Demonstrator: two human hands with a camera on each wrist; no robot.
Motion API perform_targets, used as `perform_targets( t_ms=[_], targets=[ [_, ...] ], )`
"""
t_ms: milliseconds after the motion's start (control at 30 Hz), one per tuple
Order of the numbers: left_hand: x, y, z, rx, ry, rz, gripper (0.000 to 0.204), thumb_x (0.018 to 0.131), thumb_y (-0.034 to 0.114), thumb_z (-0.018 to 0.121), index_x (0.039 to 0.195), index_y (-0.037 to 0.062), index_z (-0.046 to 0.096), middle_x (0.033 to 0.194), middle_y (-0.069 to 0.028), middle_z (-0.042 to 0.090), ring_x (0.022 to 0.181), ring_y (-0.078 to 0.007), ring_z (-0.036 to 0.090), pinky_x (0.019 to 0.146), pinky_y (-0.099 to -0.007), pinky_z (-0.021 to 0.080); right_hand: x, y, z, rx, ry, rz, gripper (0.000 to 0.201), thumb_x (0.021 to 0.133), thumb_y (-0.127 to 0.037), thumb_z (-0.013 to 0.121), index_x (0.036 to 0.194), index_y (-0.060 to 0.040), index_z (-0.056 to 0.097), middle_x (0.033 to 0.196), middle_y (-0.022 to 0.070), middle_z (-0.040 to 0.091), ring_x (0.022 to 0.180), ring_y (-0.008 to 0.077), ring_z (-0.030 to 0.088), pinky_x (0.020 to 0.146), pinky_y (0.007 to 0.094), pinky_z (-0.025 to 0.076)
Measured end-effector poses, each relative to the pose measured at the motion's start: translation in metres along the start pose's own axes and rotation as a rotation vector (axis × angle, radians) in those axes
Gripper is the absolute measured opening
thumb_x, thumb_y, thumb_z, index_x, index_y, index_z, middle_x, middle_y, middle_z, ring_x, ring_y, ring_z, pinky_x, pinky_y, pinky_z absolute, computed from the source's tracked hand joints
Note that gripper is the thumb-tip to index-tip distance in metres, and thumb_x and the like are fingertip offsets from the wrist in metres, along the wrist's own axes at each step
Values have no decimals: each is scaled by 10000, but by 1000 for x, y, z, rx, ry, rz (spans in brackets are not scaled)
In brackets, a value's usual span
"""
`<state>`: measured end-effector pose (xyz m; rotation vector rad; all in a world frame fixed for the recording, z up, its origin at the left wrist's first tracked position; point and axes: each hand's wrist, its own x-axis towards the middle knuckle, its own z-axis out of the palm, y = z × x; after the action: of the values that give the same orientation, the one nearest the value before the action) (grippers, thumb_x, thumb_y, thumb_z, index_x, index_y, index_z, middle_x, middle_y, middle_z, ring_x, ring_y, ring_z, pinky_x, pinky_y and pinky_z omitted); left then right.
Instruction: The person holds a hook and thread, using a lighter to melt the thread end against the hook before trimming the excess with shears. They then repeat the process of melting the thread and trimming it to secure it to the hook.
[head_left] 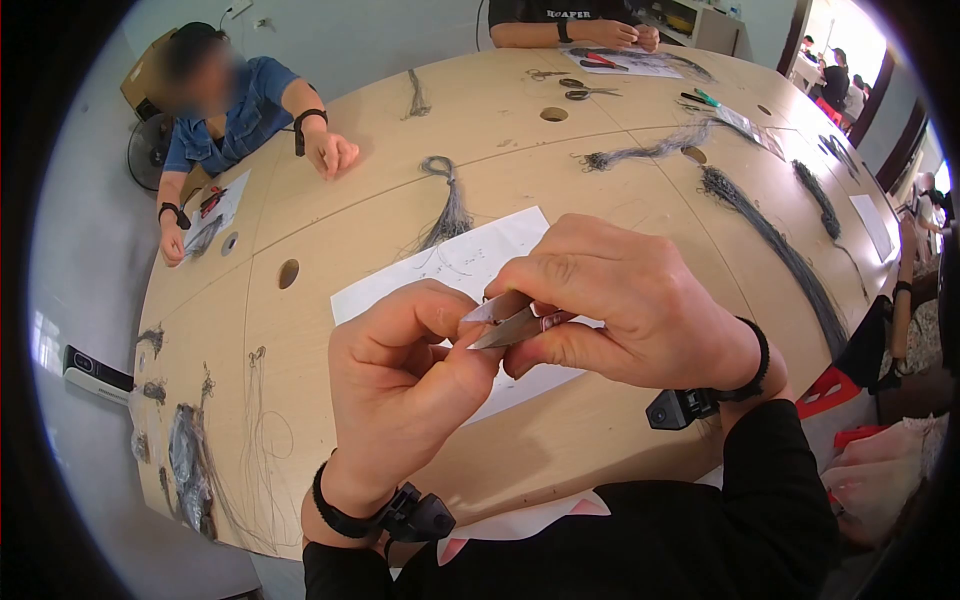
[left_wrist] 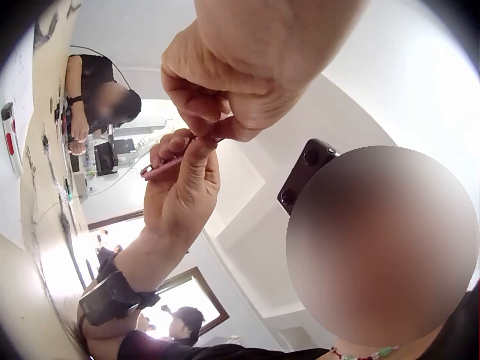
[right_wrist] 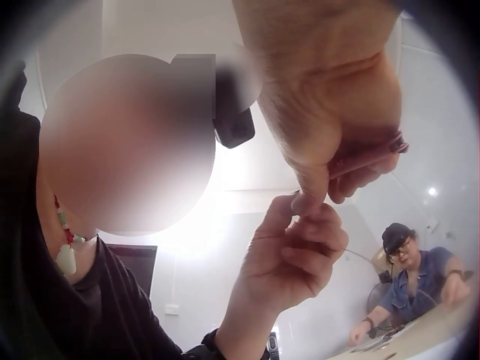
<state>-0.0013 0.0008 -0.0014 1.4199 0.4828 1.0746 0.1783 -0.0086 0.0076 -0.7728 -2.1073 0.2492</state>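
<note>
Head view shows a wide wooden table point(head_left: 600, 440) with a white paper sheet point(head_left: 470, 262) and wire bundles point(head_left: 452, 215) beyond the hands. Raised above the sheet, the right hand point(head_left: 620, 305) curls its grip round small snips point(head_left: 512, 325), blades pointing left toward the left hand point(head_left: 405, 385), long axis roughly level. The left fingertips pinch something too fine to tell, held at the blade tips as if for cutting.

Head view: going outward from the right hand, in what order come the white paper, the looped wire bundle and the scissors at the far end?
From the right hand:
1. White paper, directly beneath the hands.
2. Looped wire bundle, just beyond the paper's far edge.
3. Scissors, far end of the table.
</note>
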Motion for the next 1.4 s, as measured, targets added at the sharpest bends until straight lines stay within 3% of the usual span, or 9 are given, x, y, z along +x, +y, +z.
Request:
perform_targets(
  t_ms=[67,300,400,533,667,867,1000,1067,1400],
  targets=[
    [0,0,0,0,0,5,67,722,-45,505,783,-19,518,775,-42,533,679,-64,498,543,-170,414,0,1,0,-41,42,-39,312,599,-149,689,864,-39,568,633,31,519,569,153,484,504,257,391],
    [0,4,5,66,49,16,24,728,-31,529,750,-22,531,741,-48,541,655,-61,498,505,-166,406,0,1,-5,-67,17,-69,312,611,-144,690,875,-35,564,647,33,520,579,129,488,503,232,383],
    [0,3,7,126,84,48,32,719,-28,547,747,-20,533,729,-44,546,637,-56,494,493,-166,406,-1,-4,-7,187,95,206,262,659,-80,662,881,-2,548,719,22,520,598,55,453,520,175,355],
    [3,-3,7,328,129,190,52,687,-20,580,724,-1,548,713,-39,556,599,-59,491,450,-163,379,-4,-6,1,341,159,215,202,665,-25,606,856,2,546,696,18,513,569,53,443,495,179,355],
    [4,-4,8,532,131,338,67,656,-20,598,697,14,556,678,-38,557,562,-72,490,413,-165,345,-4,-5,4,226,124,146,191,642,-5,570,829,-12,536,663,26,504,521,72,441,454,190,350],
    [4,-10,12,547,124,412,73,645,-29,593,681,16,548,661,-44,551,526,-85,478,420,-167,353,-3,-1,11,37,184,4,136,628,7,525,752,-43,501,624,33,475,491,109,428,440,206,342],
    [4,-11,10,522,105,398,65,658,-28,588,688,10,545,664,-47,546,535,-86,478,428,-171,359,-2,0,9,-27,211,-30,123,626,17,495,732,-47,490,622,36,476,482,112,410,437,215,332],
    [2,-8,11,325,209,252,51,685,-23,584,709,-3,543,680,-48,545,561,-74,477,440,-173,366,-3,1,7,30,222,-6,123,626,22,495,732,-41,492,623,38,479,480,110,409,439,212,330],
    [3,-5,11,252,144,177,43,711,-14,581,727,-11,541,697,-35,541,612,-59,481,460,-170,373,-2,1,10,-8,264,-112,135,633,40,529,754,-16,549,645,48,510,505,112,453,435,197,360]
  ],
)
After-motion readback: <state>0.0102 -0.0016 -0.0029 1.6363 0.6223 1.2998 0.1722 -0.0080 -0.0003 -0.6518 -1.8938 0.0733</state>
